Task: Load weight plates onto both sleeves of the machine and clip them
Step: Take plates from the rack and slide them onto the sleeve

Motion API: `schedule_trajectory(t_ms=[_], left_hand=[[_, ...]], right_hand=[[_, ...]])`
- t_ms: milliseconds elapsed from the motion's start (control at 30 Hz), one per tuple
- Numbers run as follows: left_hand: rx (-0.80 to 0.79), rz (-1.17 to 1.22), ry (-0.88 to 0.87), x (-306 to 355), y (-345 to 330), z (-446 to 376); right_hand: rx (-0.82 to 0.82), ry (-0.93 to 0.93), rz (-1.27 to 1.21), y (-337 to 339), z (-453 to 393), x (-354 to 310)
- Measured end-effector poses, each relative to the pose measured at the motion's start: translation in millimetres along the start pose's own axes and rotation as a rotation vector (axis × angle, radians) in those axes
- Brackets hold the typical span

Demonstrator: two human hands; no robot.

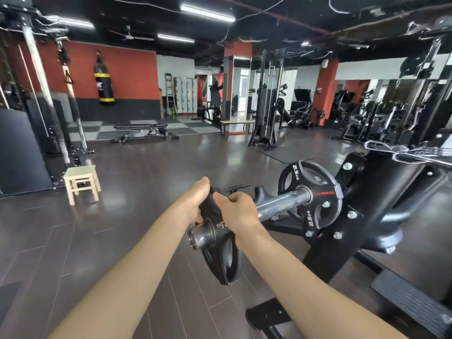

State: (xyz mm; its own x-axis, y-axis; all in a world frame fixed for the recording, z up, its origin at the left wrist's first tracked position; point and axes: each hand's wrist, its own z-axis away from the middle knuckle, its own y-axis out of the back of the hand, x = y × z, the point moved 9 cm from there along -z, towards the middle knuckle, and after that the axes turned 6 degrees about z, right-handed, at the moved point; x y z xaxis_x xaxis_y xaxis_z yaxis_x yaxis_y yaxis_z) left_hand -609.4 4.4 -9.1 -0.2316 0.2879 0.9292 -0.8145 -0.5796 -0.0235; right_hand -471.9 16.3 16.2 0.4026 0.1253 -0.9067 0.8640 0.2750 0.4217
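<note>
A single wide-angle head view looks forward and slightly down from the person's standing height. Both forearms reach in from the bottom edge toward the chrome sleeve [269,206], which lies close, just right of centre. The machine frame [381,192] fills the near right; the gym floor [146,167] stretches far, straight lines bowing at the edges.

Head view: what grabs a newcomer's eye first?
Centre frame, the left hand and right hand grip a black weight plate threaded onto the end of the chrome sleeve. Further along, a 2.5 kg plate sits against the machine. A punching bag hangs on the red wall.
</note>
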Motion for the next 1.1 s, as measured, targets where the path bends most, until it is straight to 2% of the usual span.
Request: schedule_trajectory(t_ms=[167,367,500,600,733,800,867,1100], left_hand=[[0.017,0.03,-0.048,3,-23,-15],[-0.051,0.035,-0.095,12,-100,-25],[-0.089,-0.001,-0.113,23,-155,-27],[-0.101,-0.001,-0.108,30,-196,-37],[-0.095,-0.041,-0.159,34,-249,-84],[-0.108,-0.039,-0.168,34,-271,-105],[-0.144,-0.02,-0.136,39,-282,-87],[-0.174,0.008,-0.117,48,-283,-73]], right_hand=[[0.132,0.135,0.258,25,-4,1],[0.252,0.153,0.409,86,-30,33],[0.431,0.263,0.77,134,-50,43],[0.487,0.252,0.885,167,-73,57],[0.608,0.282,0.916,210,-92,66],[0.537,0.256,0.918,222,-108,73],[0.511,0.234,0.874,234,-122,77],[0.476,0.409,0.655,230,-138,80]])
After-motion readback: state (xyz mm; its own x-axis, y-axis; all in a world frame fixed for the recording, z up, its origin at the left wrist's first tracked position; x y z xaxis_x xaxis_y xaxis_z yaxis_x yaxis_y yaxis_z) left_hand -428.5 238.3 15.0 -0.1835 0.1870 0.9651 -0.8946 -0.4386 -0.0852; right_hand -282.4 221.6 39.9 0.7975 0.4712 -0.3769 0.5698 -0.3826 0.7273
